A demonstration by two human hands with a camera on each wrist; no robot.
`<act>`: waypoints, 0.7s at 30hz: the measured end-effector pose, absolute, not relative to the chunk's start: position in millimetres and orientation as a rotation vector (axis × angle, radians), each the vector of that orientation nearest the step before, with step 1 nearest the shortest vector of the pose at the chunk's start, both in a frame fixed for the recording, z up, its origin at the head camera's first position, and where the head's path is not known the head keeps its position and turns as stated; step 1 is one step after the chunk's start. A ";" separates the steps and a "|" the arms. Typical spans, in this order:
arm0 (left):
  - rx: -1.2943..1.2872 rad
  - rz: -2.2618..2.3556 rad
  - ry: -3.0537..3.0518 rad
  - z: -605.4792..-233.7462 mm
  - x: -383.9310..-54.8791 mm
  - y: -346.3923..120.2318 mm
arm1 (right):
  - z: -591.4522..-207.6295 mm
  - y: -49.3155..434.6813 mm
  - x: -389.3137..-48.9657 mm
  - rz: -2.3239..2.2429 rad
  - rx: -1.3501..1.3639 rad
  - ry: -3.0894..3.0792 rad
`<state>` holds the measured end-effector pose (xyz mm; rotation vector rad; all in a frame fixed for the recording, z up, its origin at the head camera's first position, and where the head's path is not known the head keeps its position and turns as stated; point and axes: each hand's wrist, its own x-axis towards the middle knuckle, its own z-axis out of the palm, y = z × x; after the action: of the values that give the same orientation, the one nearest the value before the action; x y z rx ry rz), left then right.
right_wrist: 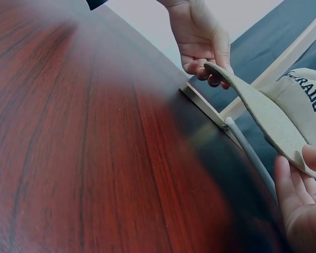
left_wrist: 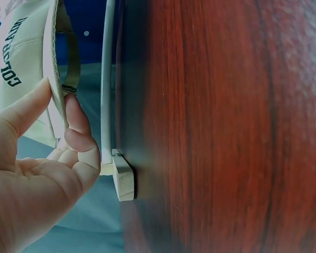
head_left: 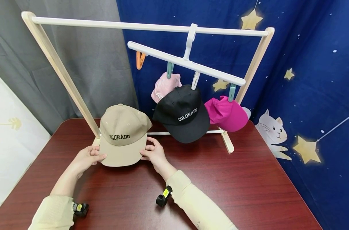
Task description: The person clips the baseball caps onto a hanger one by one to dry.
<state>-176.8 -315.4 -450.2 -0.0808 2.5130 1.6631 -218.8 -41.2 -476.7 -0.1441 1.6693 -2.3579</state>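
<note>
A beige baseball cap [head_left: 124, 123] with dark COLORADO lettering is held up off the table, its brim toward me. My left hand [head_left: 89, 156] pinches the left edge of the brim, thumb on top and fingers beneath, as the left wrist view shows at the brim edge [left_wrist: 52, 68]. On the opposite edge, my right hand [head_left: 155, 153] grips the brim between thumb and fingers; the right wrist view shows both hands on the brim [right_wrist: 263, 113]. Right of the beige cap hangs a black COLORADO cap [head_left: 184, 111].
A wooden rack with a white top rod [head_left: 111, 25] carries a tilted white clip hanger [head_left: 163, 57]. Clips hold the black cap, a pink cap [head_left: 166, 84] and a magenta cap [head_left: 227, 113]. An orange clip [head_left: 140, 60] at the left end holds nothing. Below is the dark red table [head_left: 128, 198].
</note>
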 end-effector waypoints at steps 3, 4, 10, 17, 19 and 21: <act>-0.078 1.679 2.508 -449.4 -175.5 -314.2 | -475.1 -40.5 -218.9 -2.362 -0.157 1.680; -0.080 1.681 2.508 -449.0 -175.1 -313.6 | -474.6 -40.3 -219.0 -2.365 -0.158 1.684; -0.088 1.679 2.513 -445.1 -173.0 -310.7 | -472.2 -39.1 -219.5 -2.376 -0.157 1.689; -0.070 1.701 2.508 -441.3 -172.1 -310.7 | -465.2 -38.1 -219.1 -2.366 -0.166 1.714; -0.067 1.706 2.501 -440.1 -172.3 -311.4 | -462.8 -38.1 -219.5 -2.362 -0.167 1.723; -0.066 1.713 2.497 -438.8 -172.6 -312.0 | -460.0 -38.5 -220.4 -2.358 -0.166 1.730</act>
<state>-172.6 -312.0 -438.8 -0.0656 2.4975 1.7132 -220.4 -38.5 -460.0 -0.1656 1.7302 -2.3584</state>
